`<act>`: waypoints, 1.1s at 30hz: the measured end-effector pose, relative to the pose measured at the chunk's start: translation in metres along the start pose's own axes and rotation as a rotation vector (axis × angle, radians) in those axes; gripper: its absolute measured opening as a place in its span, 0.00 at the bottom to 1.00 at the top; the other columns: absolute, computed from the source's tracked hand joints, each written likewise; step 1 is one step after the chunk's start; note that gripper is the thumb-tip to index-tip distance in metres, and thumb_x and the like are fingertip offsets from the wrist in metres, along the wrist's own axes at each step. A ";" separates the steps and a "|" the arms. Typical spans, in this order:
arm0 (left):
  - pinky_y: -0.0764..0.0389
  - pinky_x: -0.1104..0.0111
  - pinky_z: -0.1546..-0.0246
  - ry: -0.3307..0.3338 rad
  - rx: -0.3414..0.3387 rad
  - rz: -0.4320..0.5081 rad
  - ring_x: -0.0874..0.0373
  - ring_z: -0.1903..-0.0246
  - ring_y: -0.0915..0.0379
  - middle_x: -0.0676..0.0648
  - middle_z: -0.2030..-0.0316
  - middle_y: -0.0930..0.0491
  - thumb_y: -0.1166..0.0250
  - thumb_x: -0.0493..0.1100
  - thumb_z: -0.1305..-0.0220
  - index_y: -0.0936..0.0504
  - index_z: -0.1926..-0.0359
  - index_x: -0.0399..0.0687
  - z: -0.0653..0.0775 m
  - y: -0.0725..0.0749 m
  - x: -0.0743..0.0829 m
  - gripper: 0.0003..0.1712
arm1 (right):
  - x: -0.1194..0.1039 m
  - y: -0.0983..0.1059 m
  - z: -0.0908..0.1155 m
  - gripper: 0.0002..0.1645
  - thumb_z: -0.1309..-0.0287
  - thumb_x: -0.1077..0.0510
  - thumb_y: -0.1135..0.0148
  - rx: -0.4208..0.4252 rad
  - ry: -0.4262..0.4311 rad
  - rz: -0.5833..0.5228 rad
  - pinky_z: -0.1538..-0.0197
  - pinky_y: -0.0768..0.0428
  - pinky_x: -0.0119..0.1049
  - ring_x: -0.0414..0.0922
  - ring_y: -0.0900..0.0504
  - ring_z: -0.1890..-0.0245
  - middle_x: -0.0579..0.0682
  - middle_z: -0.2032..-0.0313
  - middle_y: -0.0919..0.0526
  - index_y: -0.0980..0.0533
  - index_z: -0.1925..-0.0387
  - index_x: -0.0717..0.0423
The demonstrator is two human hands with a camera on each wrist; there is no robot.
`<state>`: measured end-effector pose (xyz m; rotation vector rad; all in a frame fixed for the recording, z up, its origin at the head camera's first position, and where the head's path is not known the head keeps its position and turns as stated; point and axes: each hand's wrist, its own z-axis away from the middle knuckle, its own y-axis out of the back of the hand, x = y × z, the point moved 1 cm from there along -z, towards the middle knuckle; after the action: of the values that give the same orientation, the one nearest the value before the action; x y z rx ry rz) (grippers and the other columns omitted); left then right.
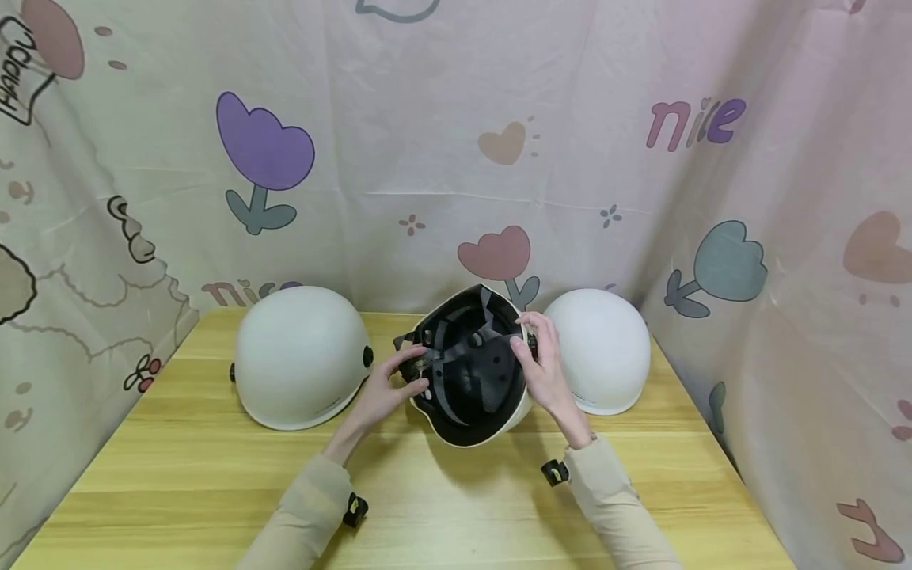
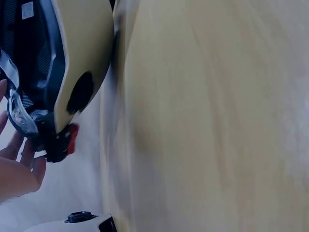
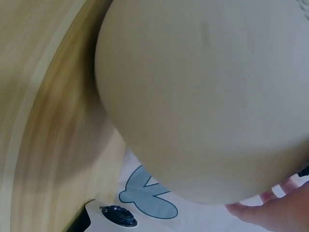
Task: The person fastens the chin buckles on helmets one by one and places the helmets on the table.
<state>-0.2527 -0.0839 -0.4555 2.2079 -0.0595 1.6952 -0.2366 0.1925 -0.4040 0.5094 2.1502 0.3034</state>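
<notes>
A white helmet [image 1: 470,372] is tipped between my two hands at mid-table, its black padded inside turned toward me. At its left edge my left hand [image 1: 381,393] holds it, with thumb and fingers around the straps. The left wrist view shows those fingers by a dark strap [image 2: 20,116] and a black buckle with a red part [image 2: 72,138]. My right hand [image 1: 547,370] grips the opposite rim, thumb at the inner edge and fingers along the side. In the right wrist view the smooth outer shell [image 3: 203,96] covers much of the hand.
A second white helmet [image 1: 302,356] sits dome-up on the wooden table [image 1: 456,514] to the left. Another white helmet [image 1: 602,352] stands dome-up to the right, close to my right hand. Behind the table hangs a printed curtain [image 1: 399,142].
</notes>
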 end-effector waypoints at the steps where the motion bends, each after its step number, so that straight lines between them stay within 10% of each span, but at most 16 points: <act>1: 0.42 0.39 0.27 -0.005 0.008 -0.006 0.38 0.28 0.40 0.37 0.30 0.30 0.31 0.35 0.37 0.26 0.33 0.42 0.000 0.000 -0.001 0.31 | 0.000 -0.001 0.000 0.18 0.33 0.60 0.44 0.000 -0.009 -0.002 0.29 0.41 0.54 0.57 0.37 0.32 0.63 0.36 0.33 0.30 0.44 0.63; 19: 0.35 0.42 0.30 -0.098 0.228 -0.067 0.37 0.34 0.32 0.32 0.36 0.25 0.36 0.23 0.43 0.27 0.34 0.35 0.001 0.015 -0.003 0.33 | 0.011 -0.006 0.010 0.21 0.40 0.55 0.31 -0.034 -0.082 0.094 0.30 0.35 0.58 0.58 0.33 0.33 0.62 0.35 0.33 0.26 0.48 0.56; 27: 0.34 0.65 0.37 -0.069 0.279 -0.081 0.43 0.35 0.33 0.35 0.35 0.25 0.34 0.26 0.42 0.26 0.35 0.36 0.001 0.023 0.002 0.32 | 0.016 -0.008 0.015 0.25 0.45 0.55 0.29 -0.054 -0.108 0.128 0.32 0.33 0.60 0.59 0.32 0.34 0.63 0.35 0.33 0.26 0.48 0.56; 33: 0.36 0.53 0.32 -0.085 0.263 -0.074 0.42 0.35 0.32 0.35 0.34 0.26 0.35 0.24 0.41 0.27 0.34 0.37 0.001 0.026 0.002 0.33 | 0.020 -0.010 0.016 0.26 0.47 0.57 0.29 -0.025 -0.048 0.139 0.35 0.31 0.60 0.59 0.32 0.34 0.64 0.35 0.34 0.26 0.47 0.58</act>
<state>-0.2576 -0.1083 -0.4472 2.4368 0.2344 1.6485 -0.2366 0.1939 -0.4318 0.6467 2.0663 0.3902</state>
